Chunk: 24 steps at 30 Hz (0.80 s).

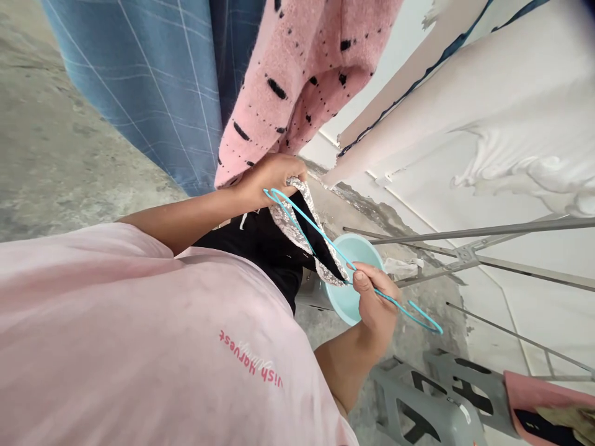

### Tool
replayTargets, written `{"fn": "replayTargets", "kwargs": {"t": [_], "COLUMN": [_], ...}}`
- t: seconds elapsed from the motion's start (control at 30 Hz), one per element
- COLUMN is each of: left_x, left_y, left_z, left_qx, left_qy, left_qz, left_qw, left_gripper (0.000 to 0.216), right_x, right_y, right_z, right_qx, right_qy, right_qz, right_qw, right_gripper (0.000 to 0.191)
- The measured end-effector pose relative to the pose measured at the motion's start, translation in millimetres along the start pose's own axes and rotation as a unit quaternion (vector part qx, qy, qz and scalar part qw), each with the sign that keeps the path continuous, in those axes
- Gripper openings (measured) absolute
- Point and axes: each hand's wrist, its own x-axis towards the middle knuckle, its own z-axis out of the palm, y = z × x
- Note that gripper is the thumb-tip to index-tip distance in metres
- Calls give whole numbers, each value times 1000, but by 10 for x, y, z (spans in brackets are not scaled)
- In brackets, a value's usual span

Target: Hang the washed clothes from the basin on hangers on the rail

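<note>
My right hand is closed around a thin blue clothes hanger near its neck, with the thumb on top and the hook pointing away to the right. A black garment with white lace trim stretches between my two hands. My left hand is closed on its lace edge at the upper end. One end of the hanger lies against the lace beside my left wrist. The garment's other end reaches the fingers of my right hand; how it is held there is partly hidden.
A light blue basin stands on the floor beneath my hands. A pink spotted knit sweater and a blue checked cloth hang ahead. Metal rack bars cross at right. Grey plastic stools stand lower right, near a pink container.
</note>
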Motion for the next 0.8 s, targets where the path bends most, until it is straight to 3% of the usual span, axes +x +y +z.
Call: {"fn": "replayTargets", "kwargs": {"t": [0.2,0.3,0.37,0.43,0.53,0.7,0.8], "left_x": [-39,-9,29,62,74,48,63], "left_y": [-118,-241,-349,-433,-466,-426,-478], "left_z": [135,345,514,668,823,870,798], "left_qx": [-6,-65,-139,-242,-374,-485,-499], "left_qy": [33,36,23,13,28,52,38], "left_qz": [-62,-94,-157,-265,-396,-485,-509], "left_qw": [998,993,977,933,838,725,700], "left_gripper": [22,21,22,24,28,29,31], "right_x": [0,39,68,85,86,57,23], "right_y": [72,185,240,271,299,381,427], "right_z": [109,171,212,253,316,420,462], "right_qx": [-66,-91,-97,-98,-96,-68,-53], "right_qy": [50,45,28,17,8,-6,-15], "right_qz": [-9,-1,9,20,40,86,113], "right_qw": [997,995,995,995,995,994,992], "right_gripper": [24,29,32,34,35,37,38]}}
